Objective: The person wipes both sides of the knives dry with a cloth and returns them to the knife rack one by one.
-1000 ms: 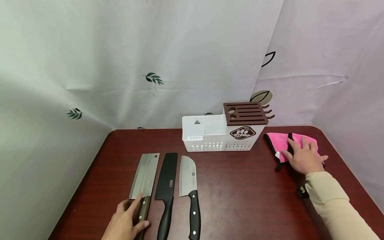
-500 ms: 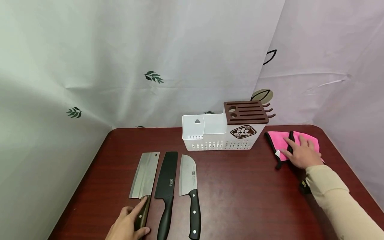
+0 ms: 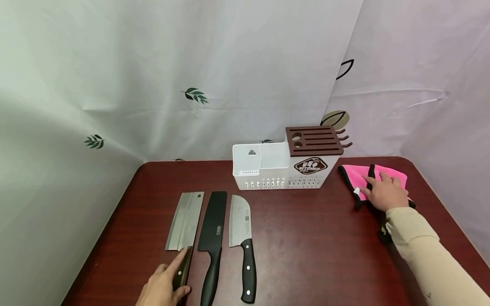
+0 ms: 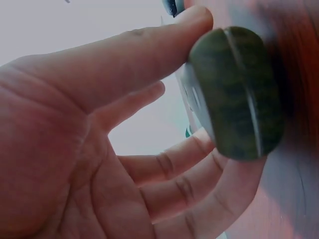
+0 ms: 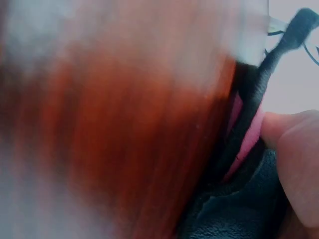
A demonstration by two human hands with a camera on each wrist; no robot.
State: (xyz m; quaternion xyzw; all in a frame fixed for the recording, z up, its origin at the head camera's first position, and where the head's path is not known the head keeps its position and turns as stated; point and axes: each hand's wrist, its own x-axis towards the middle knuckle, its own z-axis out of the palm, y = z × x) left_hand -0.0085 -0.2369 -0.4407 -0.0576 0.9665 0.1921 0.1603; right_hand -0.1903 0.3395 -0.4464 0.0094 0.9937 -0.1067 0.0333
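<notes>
A cleaver (image 3: 185,221) with a broad steel blade lies at the left of the table, its handle towards me. My left hand (image 3: 160,284) grips that handle, index finger stretched along it to the blade's heel. In the left wrist view the thumb and fingers sit on opposite sides of the handle's greenish butt (image 4: 237,94). Far to the right, my right hand (image 3: 384,193) holds a folded pink cloth (image 3: 354,174) with black edging, fingers spread over its top. The right wrist view has the thumb (image 5: 299,154) against the cloth's near edge; the other fingers are hidden there.
Beside the cleaver lie an all-black knife (image 3: 212,223) and a steel knife (image 3: 240,221) with a riveted black handle. A white knife holder (image 3: 264,170) with a slotted brown top (image 3: 314,142) and side hooks stands at the back. Curtains hang behind the dark red table (image 3: 298,255).
My left hand has closed on the cleaver's handle, its index finger moving from the blade's heel onto the handle. The right hand's fingers have drawn in, and the cloth's near edge has shifted slightly.
</notes>
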